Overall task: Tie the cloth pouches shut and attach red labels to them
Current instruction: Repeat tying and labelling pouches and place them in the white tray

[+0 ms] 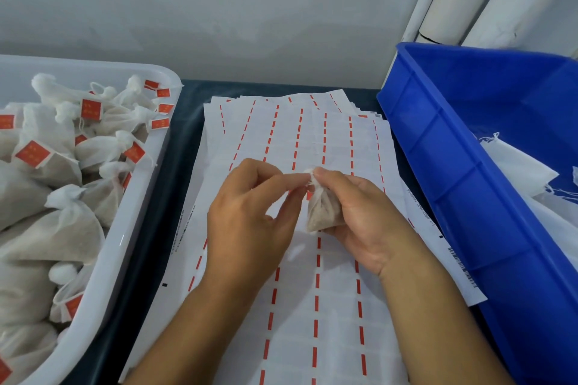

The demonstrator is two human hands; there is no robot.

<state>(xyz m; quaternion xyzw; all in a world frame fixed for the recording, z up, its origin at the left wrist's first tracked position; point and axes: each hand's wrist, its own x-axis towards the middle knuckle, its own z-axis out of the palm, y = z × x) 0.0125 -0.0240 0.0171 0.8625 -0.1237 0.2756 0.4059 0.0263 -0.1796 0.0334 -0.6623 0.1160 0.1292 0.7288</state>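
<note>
A small white cloth pouch filled with pale brownish grain (322, 209) is held just right of the frame's centre, above the spread sheets. It is wrapped in the curled fingers of the right hand (359, 219), with the thumb and forefinger pinching its gathered neck. The same neck is pinched from the left by the fingertips of the left hand (247, 222), so both grips are clenched on the pouch. Whether a drawstring is caught between the fingertips cannot be told.

The pouch's long axis runs from its rounded bottom, at lower centre, up to the neck, tilted slightly left of upright. The gathered mouth points up and away, toward the top of the frame.

Several slips seem possible from here. If the pinch at the neck were loosened before a knot is drawn tight, the gathers could open and grain could be spilled onto the sheets. If the neck were pulled too hard, the thin cloth might be torn. No red label can be made out clearly on this pouch, and a label pressed on crookedly might peel off.

White label backing sheets with red dashed strips (316, 306) are spread on the dark surface (181, 147) beneath. A white plastic tub (134, 228) of tied, red-labelled pouches (90, 109) stands at the left. A blue plastic crate (453, 166) holding white cloth bags (519, 162) stands at the right.
</note>
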